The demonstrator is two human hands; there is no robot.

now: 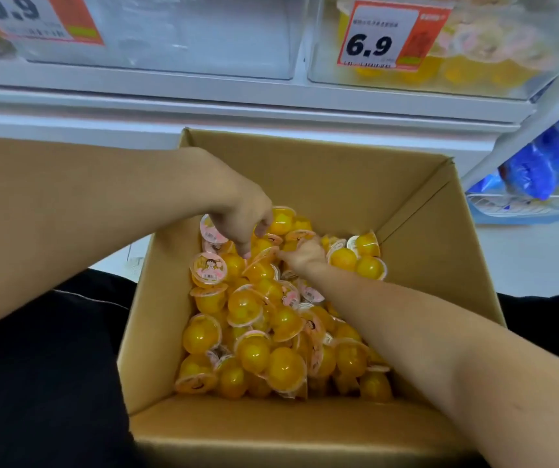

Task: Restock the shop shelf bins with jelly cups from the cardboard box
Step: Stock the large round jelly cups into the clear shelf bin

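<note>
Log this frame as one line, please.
stage: picking | left hand: gripping jelly cups | right hand: gripping cups | both inside cardboard box | 6.9 bin: partly stocked

White shelving (237, 106) with price tags (377, 38) above a pale floor (524, 258).

Bright, even overhead light, soft shadows only. Glare on the yellow jelly cups (284, 366) and clear shelf bins (473, 79). Wide-angle bend at edges; shelf rail (203, 106) bows. Upper frame motion-blurred, price tag (386, 35) still readable; cardboard box (305, 430) centre is sharper.
</note>
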